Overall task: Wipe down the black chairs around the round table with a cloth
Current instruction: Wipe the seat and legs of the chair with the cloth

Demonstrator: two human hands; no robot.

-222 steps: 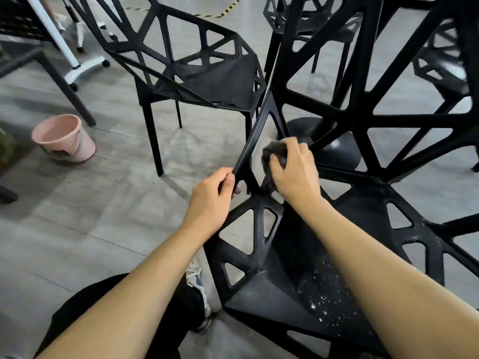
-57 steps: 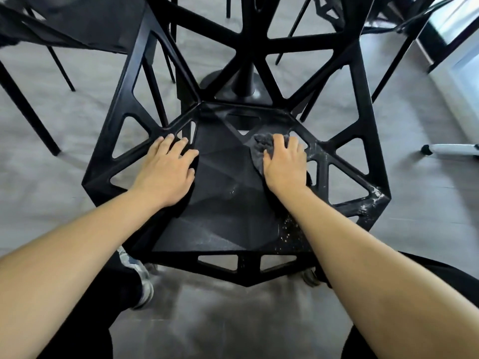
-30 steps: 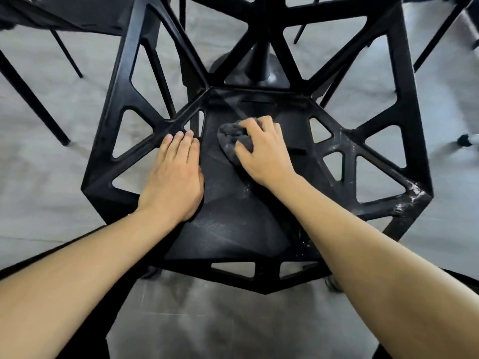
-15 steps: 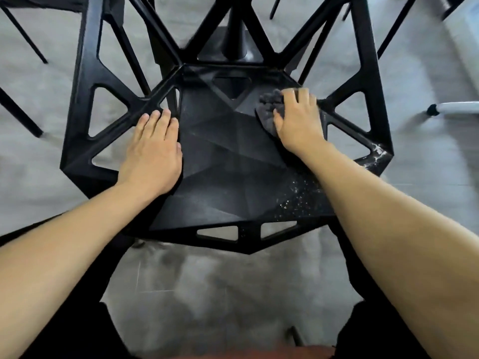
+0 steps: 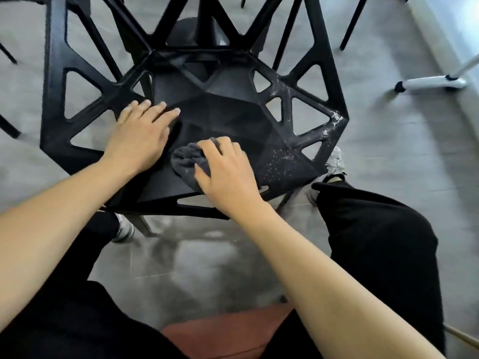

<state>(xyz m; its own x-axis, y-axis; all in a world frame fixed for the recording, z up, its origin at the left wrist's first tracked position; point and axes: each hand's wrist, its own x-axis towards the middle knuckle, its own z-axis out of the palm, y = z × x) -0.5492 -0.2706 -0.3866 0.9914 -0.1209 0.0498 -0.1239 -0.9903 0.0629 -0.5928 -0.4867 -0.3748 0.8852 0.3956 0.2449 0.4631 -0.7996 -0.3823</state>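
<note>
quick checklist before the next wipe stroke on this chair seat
1. Cloth under control: ok. The right hand presses the grey cloth on the seat.
2. Chair steadied: ok. The left hand lies flat on the seat's left side.
3. Seat clean: not ok. White specks remain on its right front part.
4. Frame clean: not ok. White marks show on the right corner.
5. Path to the specks: ok, nothing lies between them and the cloth.
6. Cloth's underside clean: cannot tell.
</note>
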